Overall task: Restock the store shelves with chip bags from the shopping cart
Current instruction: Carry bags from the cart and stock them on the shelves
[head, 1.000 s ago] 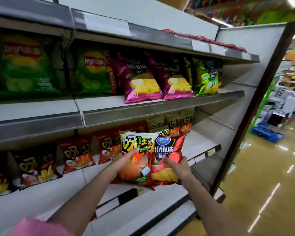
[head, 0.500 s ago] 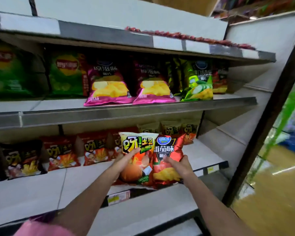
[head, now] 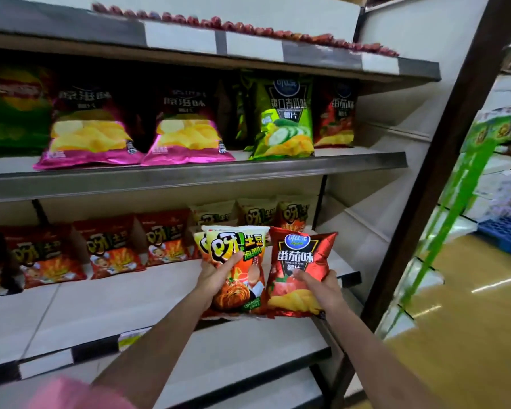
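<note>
Left hand grips the yellow-topped orange foil potato-stick bag, thumb curled over its front; a second like bag shows just behind. Right hand clamps the glossy red foil tomato chip bag at its lower edge. Both bags are held over the near edge of the lower white shelf, right of centre.

Judgement: match each flavour to its row, the red bag probably belongs on the shelf above; seat bases flat, fronts outward.

Long axes are near vertical, tops up and leaning slightly away, labels facing near.

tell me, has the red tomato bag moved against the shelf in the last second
Yes: the red tomato bag has moved right, away from the yellow-topped bag, against the lower shelf.
</note>
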### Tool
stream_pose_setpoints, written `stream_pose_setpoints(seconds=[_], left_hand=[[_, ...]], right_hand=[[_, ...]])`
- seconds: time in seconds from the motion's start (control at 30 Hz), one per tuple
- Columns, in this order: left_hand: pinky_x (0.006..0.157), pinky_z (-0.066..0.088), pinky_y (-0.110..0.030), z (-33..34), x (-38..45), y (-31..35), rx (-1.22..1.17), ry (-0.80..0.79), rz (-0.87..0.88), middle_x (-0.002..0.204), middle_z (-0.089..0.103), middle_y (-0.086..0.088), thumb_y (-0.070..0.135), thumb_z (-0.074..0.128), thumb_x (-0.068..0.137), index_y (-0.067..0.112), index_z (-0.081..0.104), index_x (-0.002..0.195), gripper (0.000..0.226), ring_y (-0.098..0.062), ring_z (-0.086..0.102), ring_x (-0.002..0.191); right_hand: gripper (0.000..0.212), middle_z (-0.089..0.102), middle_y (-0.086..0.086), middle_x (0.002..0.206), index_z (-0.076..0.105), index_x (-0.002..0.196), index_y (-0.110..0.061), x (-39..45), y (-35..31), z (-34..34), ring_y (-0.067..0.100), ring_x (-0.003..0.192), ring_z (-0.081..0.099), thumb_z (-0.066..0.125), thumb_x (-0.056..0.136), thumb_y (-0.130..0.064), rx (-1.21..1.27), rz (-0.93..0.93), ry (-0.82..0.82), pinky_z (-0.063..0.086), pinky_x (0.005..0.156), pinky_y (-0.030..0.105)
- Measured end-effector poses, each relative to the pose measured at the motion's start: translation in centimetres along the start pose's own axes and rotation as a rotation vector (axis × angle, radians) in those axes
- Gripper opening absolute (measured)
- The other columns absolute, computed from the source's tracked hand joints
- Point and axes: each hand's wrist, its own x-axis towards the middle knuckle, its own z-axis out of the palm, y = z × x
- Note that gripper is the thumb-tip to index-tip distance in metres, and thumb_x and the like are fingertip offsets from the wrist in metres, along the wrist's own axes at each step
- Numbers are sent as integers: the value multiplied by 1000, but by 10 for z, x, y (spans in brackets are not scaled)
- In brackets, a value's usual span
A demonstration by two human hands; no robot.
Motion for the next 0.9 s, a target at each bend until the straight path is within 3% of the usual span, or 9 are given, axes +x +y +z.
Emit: stream_pose_setpoints(seconds=[0.07,0.17,0.27,0.37,0.53,0.67,0.8,0.9], left_hand=[[104,42,-42,10,16,-4,-3,56,-16,132,55,-4,71,76,55,20,34,141,109,-26,56,117],[108,38,-46,31,48,-6,18,111,-5,140,50,-6,81,73,39,23,33,143,126,-28,50,125],[114,27,-45,61,77,-4,83,160,-75,155,26,-12,70,69,64,12,11,152,121,-33,29,140],[115,26,-47,89,113,-2,90,180,-112,156,24,-16,74,65,64,10,7,153,124,-36,27,141],[115,21,-46,119,161,3,98,221,-160,157,18,-17,67,63,75,10,3,153,114,-37,19,143],[114,29,-46,128,178,-4,75,199,-127,152,32,-17,74,70,59,14,13,152,124,-37,31,139],[111,32,-44,127,184,-11,131,248,-141,147,39,-18,59,70,75,17,25,150,97,-37,37,135],[106,38,-46,132,187,-15,143,263,-157,140,47,-22,54,73,74,16,19,150,101,-39,46,127]], right_hand=[[78,60,8,114,42,123,-6,15,0,-9,30,108,59,85,66,-37,18,1,11,47,98,46],[93,65,2,112,50,120,-11,44,-1,-22,23,100,64,87,49,-57,41,-34,20,52,92,42],[64,68,5,107,56,115,-9,77,-10,-36,20,90,65,87,64,-33,100,-56,13,53,81,32],[80,69,5,109,54,116,-12,113,-24,-47,22,95,67,88,52,-45,99,-67,19,52,92,41],[65,68,4,109,53,113,-16,160,-47,-63,22,97,66,86,62,-38,72,-70,-11,51,93,42],[48,65,2,106,51,109,-17,187,-49,-66,17,89,62,81,73,-30,61,-89,-77,48,80,29],[26,68,-3,93,56,94,-23,196,-39,-66,5,76,61,77,78,-22,67,-110,-144,49,58,16],[29,67,-4,95,52,93,-26,199,-35,-64,11,84,64,77,78,-21,86,-102,-195,52,78,28]])
